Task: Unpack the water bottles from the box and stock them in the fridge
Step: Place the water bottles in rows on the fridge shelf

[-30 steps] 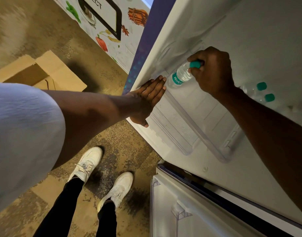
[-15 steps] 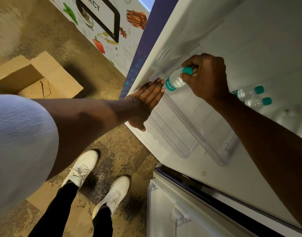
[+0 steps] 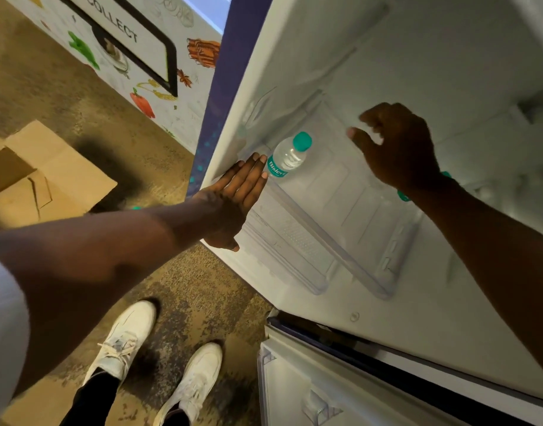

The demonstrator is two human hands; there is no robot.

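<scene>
- My left hand [image 3: 233,204] lies flat on the fridge door [image 3: 387,318] at the near-left end of the door shelf [image 3: 384,291]. Its fingers [image 3: 252,173] are straight and grip nothing.
- Those fingertips sit just beside the label of the water bottle [image 3: 287,158]; I cannot tell whether they touch it.
- The bottle stands in the left end of the door shelf with its teal cap up, and nothing holds it.
- My right hand [image 3: 399,149] hovers over the middle of the door shelf, apart from the bottle. Its fingers are loosely curled and empty.
- I judge this bottle placed, so the step in hand is to draw clear.
- To do it well I would keep the left palm bracing the door and pull the right hand away without clipping the cap.
- I would set the next bottle snug against this one.
- Teal caps [image 3: 404,196] of other bottles peek out behind my right wrist, at the shelf's right end.
- The box [image 3: 55,179] sits open on the floor, well left of the door shelf.
</scene>
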